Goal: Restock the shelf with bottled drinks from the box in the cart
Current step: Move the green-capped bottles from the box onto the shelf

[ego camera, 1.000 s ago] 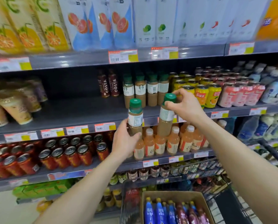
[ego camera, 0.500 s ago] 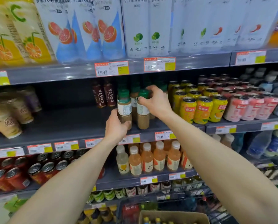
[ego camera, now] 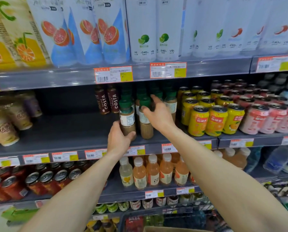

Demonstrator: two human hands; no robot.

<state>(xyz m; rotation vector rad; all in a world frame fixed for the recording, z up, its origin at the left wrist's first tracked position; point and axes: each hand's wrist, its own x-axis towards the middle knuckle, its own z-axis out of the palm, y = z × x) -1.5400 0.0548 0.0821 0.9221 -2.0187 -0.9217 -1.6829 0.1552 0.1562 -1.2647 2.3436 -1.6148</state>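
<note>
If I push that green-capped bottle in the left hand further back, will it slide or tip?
Likely to tip if pushed high: the bottle is tall and narrow on a small base. Pushed low, where the left hand grips it, it should slide on the smooth shelf. It looks full, so probably heavy for its size.

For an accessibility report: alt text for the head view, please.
Hands at green-capped bottles on a grey shelf: the left hand grips the left bottle at its base, the right hand touches the right bottle with spread fingers. Yellow cans stand nearby.
</note>
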